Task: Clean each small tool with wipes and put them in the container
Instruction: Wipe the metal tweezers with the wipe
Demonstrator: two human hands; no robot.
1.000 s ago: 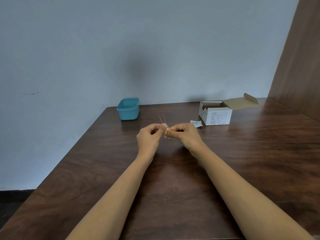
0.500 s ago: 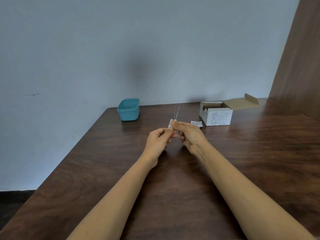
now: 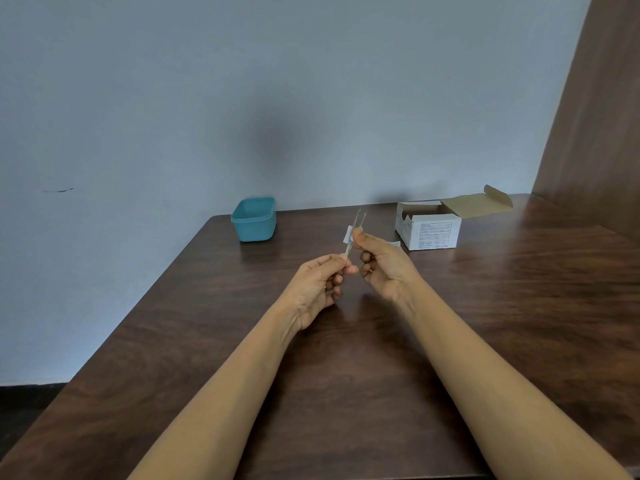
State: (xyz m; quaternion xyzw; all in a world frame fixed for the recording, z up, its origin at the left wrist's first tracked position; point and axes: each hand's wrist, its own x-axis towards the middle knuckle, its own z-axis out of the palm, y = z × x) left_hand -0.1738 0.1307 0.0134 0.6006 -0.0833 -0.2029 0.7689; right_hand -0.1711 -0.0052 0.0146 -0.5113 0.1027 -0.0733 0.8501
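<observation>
Thin metal tweezers (image 3: 359,218) stand nearly upright above the middle of the table, tips pointing up. My left hand (image 3: 317,289) pinches their lower end. My right hand (image 3: 384,266) pinches a small white wipe (image 3: 347,235) around the tweezers' middle. A teal plastic container (image 3: 254,219) stands open at the table's back left, well apart from both hands.
An open white cardboard box (image 3: 429,227) with its flap folded back sits at the back right, with a torn wipe packet (image 3: 394,243) beside it. A wooden panel (image 3: 595,126) rises on the right. The dark wooden table (image 3: 519,306) ends at the wall.
The tweezers have turned more upright and risen. My right hand with the wipe has slid up along them while my left hand dropped to their lower end.
</observation>
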